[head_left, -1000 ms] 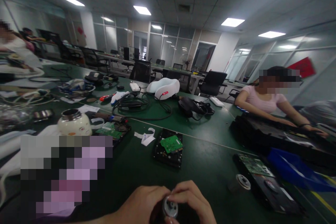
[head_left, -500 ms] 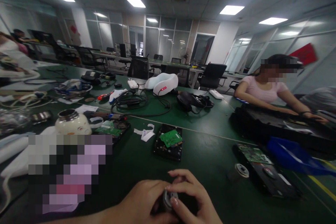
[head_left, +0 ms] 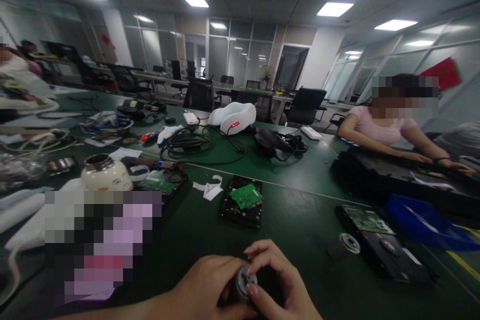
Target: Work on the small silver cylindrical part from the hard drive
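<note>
A small cylindrical motor (head_left: 243, 285) stands with its round grey end up, low in the middle of the view. My left hand (head_left: 212, 285) is wrapped round its side. The thumb and index finger of my right hand (head_left: 279, 280) press on the top of the same motor; whether a tiny part is between these fingertips I cannot tell. To the right, a similar metal cylinder (head_left: 345, 246) stands on the green table (head_left: 296, 240). Just beyond my hands lies a black hard drive (head_left: 234, 212) with a loose green circuit board (head_left: 245, 195) on it.
A second drive (head_left: 399, 255) and a blue tray (head_left: 416, 222) lie at the right, near a co-worker (head_left: 390, 125) handling a black case. On the left are a cream jar (head_left: 107, 174), a drive with a board (head_left: 163, 180) and white paper strips (head_left: 209, 189). Coiled black cable (head_left: 187, 142) lies farther back.
The view has shifted slightly. Both hands keep their hold on the motor, with the right thumb and index finger still at its top.
</note>
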The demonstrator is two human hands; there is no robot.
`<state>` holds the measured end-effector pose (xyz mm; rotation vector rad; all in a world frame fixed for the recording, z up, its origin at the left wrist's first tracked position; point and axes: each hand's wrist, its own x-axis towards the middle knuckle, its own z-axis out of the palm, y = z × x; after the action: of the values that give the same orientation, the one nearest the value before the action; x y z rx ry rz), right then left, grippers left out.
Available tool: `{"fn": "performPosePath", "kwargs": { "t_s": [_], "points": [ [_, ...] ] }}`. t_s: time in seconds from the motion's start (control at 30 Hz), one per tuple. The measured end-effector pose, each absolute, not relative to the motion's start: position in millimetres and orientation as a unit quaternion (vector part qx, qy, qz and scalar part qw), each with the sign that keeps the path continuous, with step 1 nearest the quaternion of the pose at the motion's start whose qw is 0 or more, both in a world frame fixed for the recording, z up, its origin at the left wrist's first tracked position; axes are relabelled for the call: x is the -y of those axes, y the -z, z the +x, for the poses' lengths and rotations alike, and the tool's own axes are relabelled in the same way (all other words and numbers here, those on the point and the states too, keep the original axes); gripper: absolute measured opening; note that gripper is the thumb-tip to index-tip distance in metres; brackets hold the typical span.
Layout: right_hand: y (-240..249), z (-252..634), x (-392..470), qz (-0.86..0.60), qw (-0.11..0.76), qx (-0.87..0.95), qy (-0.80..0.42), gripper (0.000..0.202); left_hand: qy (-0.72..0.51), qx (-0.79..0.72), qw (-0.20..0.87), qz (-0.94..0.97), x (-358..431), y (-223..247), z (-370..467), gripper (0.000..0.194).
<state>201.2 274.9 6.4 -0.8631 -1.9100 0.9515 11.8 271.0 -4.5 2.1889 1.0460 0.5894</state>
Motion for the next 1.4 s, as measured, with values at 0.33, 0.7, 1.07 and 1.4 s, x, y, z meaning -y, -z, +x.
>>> {"fn": "performPosePath", "kwargs": {
  "t_s": [0.33,0.7,1.07,1.4],
  "points": [
    [-7,200,-277,-0.315,0.414,0.767,-0.377,0.019,-0.244,-0.388,0.316,0.831,-273,10,12,0.014],
    [-10,196,-276,-0.375,0.435,0.730,-0.371,0.007,-0.224,-0.409,0.322,0.824,-274,11,13,0.021],
    [1,210,-300,-0.455,0.353,0.775,-0.259,0.007,-0.214,-0.410,0.304,0.833,-271,-2,13,0.020],
    [6,211,-295,-0.489,0.313,0.784,-0.221,0.018,-0.204,-0.413,0.313,0.831,-270,0,11,0.028]
  ]
}}
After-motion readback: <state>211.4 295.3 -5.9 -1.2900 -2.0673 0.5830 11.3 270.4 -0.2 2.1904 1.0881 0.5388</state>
